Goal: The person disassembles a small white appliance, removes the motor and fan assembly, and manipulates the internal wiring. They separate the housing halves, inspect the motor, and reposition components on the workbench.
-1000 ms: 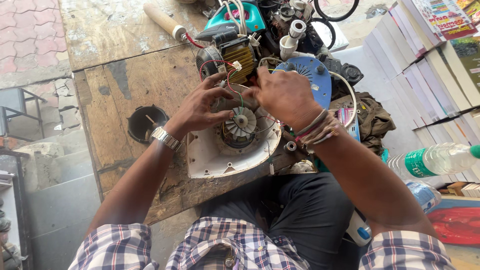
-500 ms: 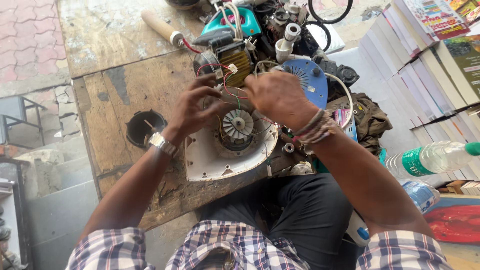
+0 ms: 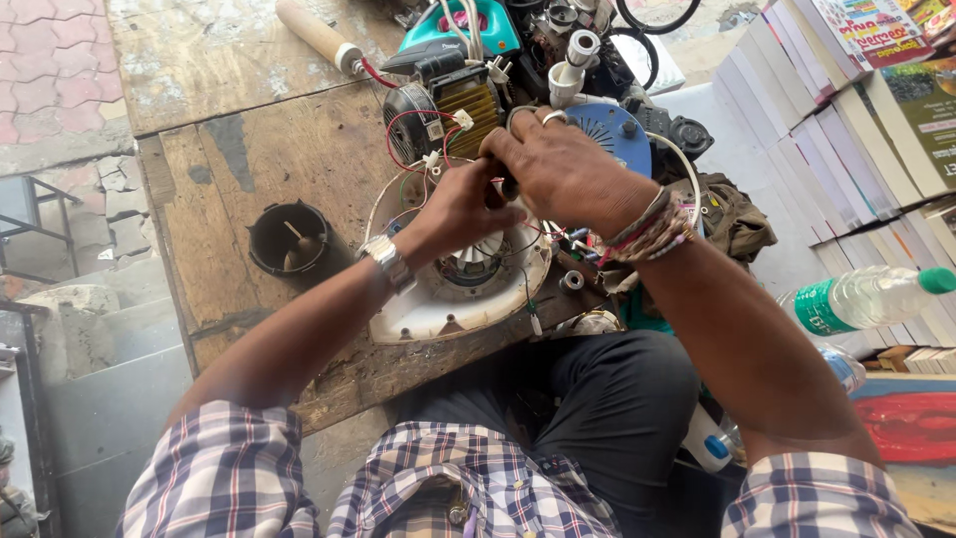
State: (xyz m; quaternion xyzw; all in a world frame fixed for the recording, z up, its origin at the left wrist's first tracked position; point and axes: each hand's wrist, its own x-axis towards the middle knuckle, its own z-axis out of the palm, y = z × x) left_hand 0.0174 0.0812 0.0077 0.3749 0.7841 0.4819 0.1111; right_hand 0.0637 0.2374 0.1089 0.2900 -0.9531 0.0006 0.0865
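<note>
Hands have closed together over the work since a second ago: then they were spread apart on either side of the round white plastic fan housing (image 3: 438, 309); now the left hand (image 3: 460, 209) and right hand (image 3: 563, 169) meet above its upper rim, fingertips pinched on something small among the thin red and green wires (image 3: 413, 159). What exactly is pinched cannot be told; the fingers hide it. The housing lies flat on the worn wooden tabletop (image 3: 259, 149), its silver finned motor core (image 3: 473, 264) partly covered by the left hand. A black round cup (image 3: 291, 239) stands to the left, well apart. A blue round plate (image 3: 612, 130) lies just behind the right hand. Judgement: work has moved from steadying the housing to fine handling of its wiring.
</note>
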